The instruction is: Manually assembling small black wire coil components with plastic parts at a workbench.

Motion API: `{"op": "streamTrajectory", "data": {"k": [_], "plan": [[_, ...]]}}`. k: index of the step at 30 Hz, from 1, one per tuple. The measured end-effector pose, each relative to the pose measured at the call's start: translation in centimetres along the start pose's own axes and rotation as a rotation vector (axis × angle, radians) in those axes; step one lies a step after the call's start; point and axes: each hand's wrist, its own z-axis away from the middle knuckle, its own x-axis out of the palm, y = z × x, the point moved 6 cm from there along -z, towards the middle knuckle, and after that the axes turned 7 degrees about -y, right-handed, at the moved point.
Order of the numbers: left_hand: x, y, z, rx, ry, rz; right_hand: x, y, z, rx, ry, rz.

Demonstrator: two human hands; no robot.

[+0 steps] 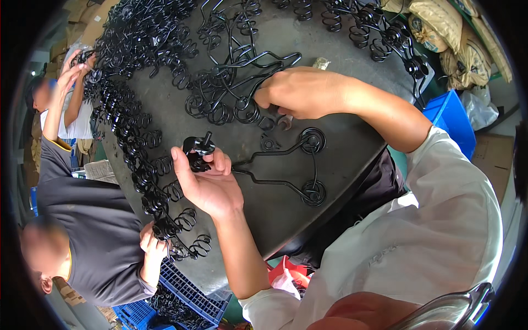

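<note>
My left hand (pixel 213 190) is palm up, its fingers curled round a small black clamp-like part (pixel 199 146) with a pin standing up from it. Beside those fingers, a black double-coil wire spring (pixel 314 165) stretches to the right over the table; whether its far end is joined to the clamp is hidden. My right hand (pixel 308 92) is closed at the edge of a tangle of black bent-wire springs (pixel 225 99), fingertips out of sight. Just below it lie small metal pieces (pixel 284 122), one copper-toned, and a dark nut-like piece (pixel 269 144).
Heaped black coil springs (pixel 146 44) cover the dark table's (pixel 247 203) far left and run down its left edge. More springs (pixel 363 27) lie at the far right. Two people work at the left, one gripping springs. Blue crates (pixel 190 297), a blue bin (pixel 452 118) and sacks (pixel 440 25) stand around.
</note>
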Motion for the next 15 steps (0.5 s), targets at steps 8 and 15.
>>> {"op": "streamTrajectory", "data": {"k": [8,15], "plan": [[-0.3,-0.6,0.2,-0.073,-0.095,-0.083,-1.4,-1.2,0.4,-0.058,0.084,0.003],[2.1,-1.3,1.2,0.003,-0.317,-0.321,-2.1,-4.8,1.0,-0.406,0.437,-0.577]]}}
